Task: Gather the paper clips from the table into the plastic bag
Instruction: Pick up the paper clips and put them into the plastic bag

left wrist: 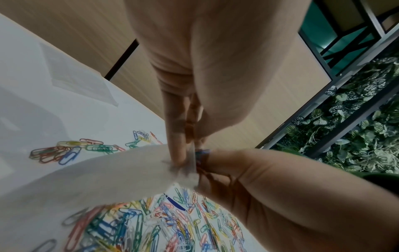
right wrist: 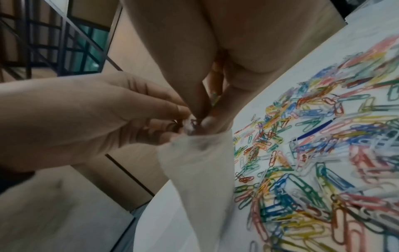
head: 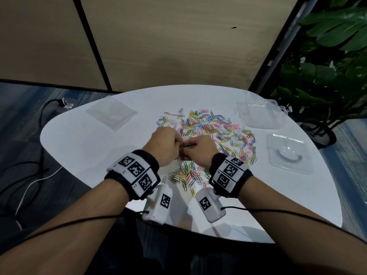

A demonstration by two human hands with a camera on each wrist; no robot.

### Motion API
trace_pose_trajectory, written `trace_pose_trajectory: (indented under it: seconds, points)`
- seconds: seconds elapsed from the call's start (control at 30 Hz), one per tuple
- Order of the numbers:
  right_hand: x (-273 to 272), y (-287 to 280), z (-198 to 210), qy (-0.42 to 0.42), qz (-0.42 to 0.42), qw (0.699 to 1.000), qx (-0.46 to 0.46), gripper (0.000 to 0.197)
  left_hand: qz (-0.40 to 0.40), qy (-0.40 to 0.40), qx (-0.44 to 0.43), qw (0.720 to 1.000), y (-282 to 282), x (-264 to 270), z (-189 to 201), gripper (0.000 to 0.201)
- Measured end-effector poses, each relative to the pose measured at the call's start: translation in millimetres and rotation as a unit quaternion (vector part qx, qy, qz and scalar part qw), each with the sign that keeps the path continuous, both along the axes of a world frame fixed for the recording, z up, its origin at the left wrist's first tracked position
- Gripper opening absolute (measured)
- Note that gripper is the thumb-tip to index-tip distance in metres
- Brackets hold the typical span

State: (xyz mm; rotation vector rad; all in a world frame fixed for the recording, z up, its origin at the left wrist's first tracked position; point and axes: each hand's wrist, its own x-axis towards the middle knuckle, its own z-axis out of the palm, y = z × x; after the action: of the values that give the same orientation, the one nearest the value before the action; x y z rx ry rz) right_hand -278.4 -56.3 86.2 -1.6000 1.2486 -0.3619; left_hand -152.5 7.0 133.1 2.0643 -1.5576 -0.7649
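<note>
At the far left of the round white worktop lies one flat clear plastic sleeve, well apart from the hands. The left hand pinches the rim of the thin translucent plastic bag, and this bag hangs down from the fingers toward the worktop, with its long axis nearly upright. The right hand meets it at the mouth, with fingertips closed on a small bunch of coloured paper clips; how many clips it holds, I cannot tell. So the bag opening is directly at the right fingertips, and I judge the next move is only to push the clips down inside. The large spread of coloured paper clips lies beyond, to the right of and below the hands, far too many to count, and nearer to the right hand. At the right lie two clear plastic trays, one behind the other.
</note>
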Motion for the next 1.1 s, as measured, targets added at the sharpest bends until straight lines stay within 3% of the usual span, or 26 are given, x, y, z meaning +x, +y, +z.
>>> trace_pose_trajectory:
  seconds: [0.2, 0.3, 0.5, 0.6, 0.63, 0.7, 0.77, 0.83, 0.93, 1.1]
  points:
    - [-2.8, 7.5, 13.6, 0.068, 0.051, 0.989, -0.121, 0.004, -0.003, 0.002, 0.001, 1.000, 2.4, -0.8, 1.5, 0.026]
    - [-3.1, 9.0, 14.8, 0.070, 0.071, 0.985, -0.139, 0.011, 0.000, 0.007, -0.003, 1.000, 3.7, 0.6, 2.2, 0.025]
    - [-12.6, 13.0, 34.1, 0.033, 0.156, 0.968, -0.194, 0.023, 0.017, 0.009, -0.004, 1.000, 1.9, 12.3, 7.1, 0.022]
    - [-37.4, 1.9, 39.5, -0.002, 0.114, 0.977, -0.182, 0.019, 0.028, 0.006, -0.006, 1.000, 3.9, 18.4, 8.4, 0.024]
    - [-51.0, -4.4, 36.8, 0.025, 0.101, 0.979, -0.175, 0.019, 0.027, 0.002, -0.008, 1.000, 5.0, 20.6, 8.5, 0.025]
    - [-87.9, -19.8, 21.3, 0.184, 0.111, 0.961, -0.175, 0.023, 0.030, 0.000, -0.008, 1.000, 8.8, 22.9, 8.7, 0.026]
    - [-129.0, -27.4, -1.9, 0.361, 0.141, 0.911, -0.142, 0.045, 0.031, -0.002, -0.005, 0.999, 12.6, 23.0, 10.2, 0.027]
    - [-164.6, -22.4, -27.4, 0.425, 0.149, 0.887, -0.101, 0.073, 0.027, -0.008, -0.002, 1.000, 16.0, 22.0, 12.9, 0.028]
    - [-192.0, -5.7, -53.0, 0.388, 0.153, 0.904, -0.099, 0.089, 0.016, -0.010, 0.010, 1.000, 16.9, 17.9, 17.9, 0.029]
    - [-167.9, 11.5, -68.1, 0.291, 0.113, 0.941, -0.130, 0.067, 0.006, -0.010, 0.038, 0.999, 14.3, 12.6, 21.4, 0.031]
